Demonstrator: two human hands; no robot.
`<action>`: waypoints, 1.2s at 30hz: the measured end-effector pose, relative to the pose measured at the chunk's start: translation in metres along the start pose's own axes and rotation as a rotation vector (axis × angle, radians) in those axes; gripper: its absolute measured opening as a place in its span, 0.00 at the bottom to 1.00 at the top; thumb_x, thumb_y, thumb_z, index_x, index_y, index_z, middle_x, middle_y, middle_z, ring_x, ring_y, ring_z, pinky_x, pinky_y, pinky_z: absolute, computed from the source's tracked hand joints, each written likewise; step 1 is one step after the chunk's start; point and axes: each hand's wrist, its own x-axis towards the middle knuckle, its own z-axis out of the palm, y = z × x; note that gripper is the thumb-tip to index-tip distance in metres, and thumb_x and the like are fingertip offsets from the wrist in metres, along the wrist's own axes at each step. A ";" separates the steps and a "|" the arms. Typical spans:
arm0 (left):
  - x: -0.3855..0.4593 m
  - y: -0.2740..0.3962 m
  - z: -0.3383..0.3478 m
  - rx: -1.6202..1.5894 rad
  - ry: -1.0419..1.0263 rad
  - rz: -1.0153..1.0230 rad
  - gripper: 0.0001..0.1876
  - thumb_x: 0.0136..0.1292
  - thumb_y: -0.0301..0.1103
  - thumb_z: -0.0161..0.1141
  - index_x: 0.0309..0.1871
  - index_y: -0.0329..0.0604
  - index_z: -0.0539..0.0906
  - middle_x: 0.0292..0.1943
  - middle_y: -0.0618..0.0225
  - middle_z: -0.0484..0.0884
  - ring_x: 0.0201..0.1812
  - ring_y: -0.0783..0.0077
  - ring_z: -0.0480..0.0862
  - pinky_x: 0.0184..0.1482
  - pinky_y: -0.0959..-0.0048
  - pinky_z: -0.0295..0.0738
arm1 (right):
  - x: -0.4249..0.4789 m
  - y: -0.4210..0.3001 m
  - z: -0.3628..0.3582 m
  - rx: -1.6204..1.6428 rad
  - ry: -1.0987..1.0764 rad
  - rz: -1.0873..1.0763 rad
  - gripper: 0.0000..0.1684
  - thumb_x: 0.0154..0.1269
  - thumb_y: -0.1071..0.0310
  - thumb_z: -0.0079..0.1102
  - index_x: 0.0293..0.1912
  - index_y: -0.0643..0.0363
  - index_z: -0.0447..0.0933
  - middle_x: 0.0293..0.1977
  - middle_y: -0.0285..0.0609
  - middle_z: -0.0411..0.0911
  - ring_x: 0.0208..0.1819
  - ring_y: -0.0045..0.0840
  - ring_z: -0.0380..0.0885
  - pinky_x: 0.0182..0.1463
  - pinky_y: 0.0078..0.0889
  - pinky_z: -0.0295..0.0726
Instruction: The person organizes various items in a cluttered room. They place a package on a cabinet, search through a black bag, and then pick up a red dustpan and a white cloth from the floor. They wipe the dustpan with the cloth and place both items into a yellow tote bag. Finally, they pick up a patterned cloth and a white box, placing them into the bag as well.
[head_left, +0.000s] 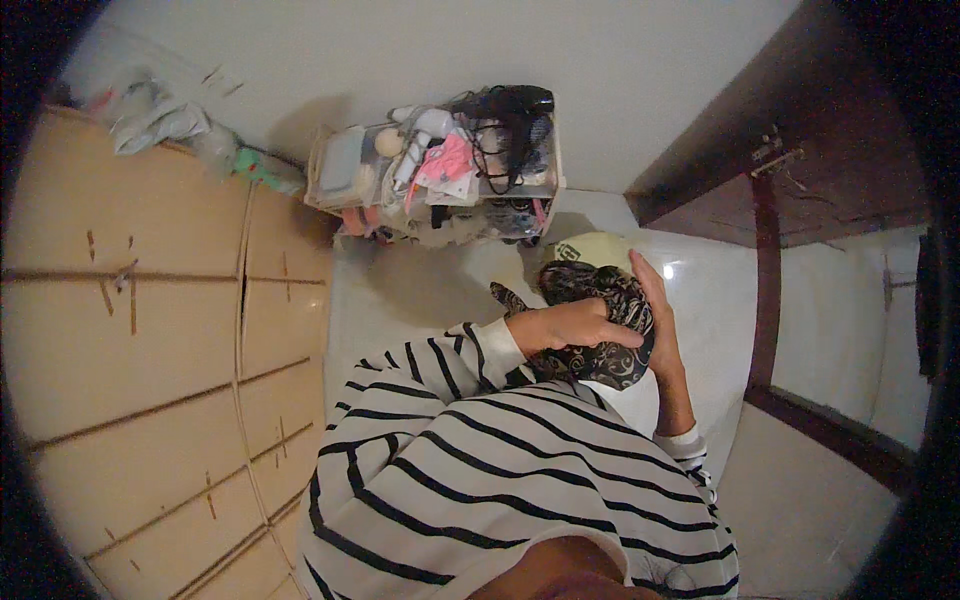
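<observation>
Bunched dark paisley-patterned cloth (600, 364) is between my two hands, in front of my striped top. My left hand (574, 326) lies across it, thumb pointing right, some fingers hidden in the folds. Against its right side rests my right hand (654, 300), fingers extended upward, so the cloth is held between both palms. A loose tail of the cloth (508, 298) sticks out to the left. Just beyond the bundle shows a pale yellow item (596, 247) with a dark printed mark, touching my right fingertips; its full shape is hidden.
A clear plastic drawer unit (559, 161) stands against the wall, heaped with a black corded appliance (517, 105), pink item (448, 157) and other things. Tan cabinets (150, 337) line the left, plastic bags (161, 127) on top. A dark wooden door frame (765, 300) stands right.
</observation>
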 end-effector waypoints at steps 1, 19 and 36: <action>-0.003 0.001 0.000 -0.067 0.004 -0.031 0.17 0.61 0.42 0.67 0.47 0.39 0.83 0.39 0.69 0.85 0.40 0.73 0.82 0.43 0.73 0.77 | 0.009 -0.002 0.001 -0.040 -0.027 -0.022 0.40 0.50 0.65 0.68 0.65 0.58 0.69 0.65 0.50 0.69 0.72 0.41 0.60 0.73 0.41 0.57; -0.111 -0.110 0.008 0.946 1.158 0.352 0.66 0.43 0.52 0.77 0.76 0.35 0.43 0.74 0.41 0.49 0.74 0.42 0.53 0.73 0.52 0.48 | 0.028 0.033 0.087 0.431 -0.151 0.162 0.26 0.66 0.70 0.54 0.63 0.62 0.68 0.55 0.47 0.76 0.53 0.29 0.78 0.59 0.34 0.76; -0.079 -0.134 -0.025 -1.072 1.090 0.681 0.27 0.73 0.49 0.45 0.69 0.44 0.67 0.65 0.61 0.72 0.65 0.58 0.72 0.66 0.59 0.68 | 0.014 -0.065 0.116 1.879 -0.085 0.755 0.26 0.70 0.50 0.50 0.60 0.54 0.73 0.57 0.43 0.77 0.58 0.40 0.74 0.65 0.48 0.72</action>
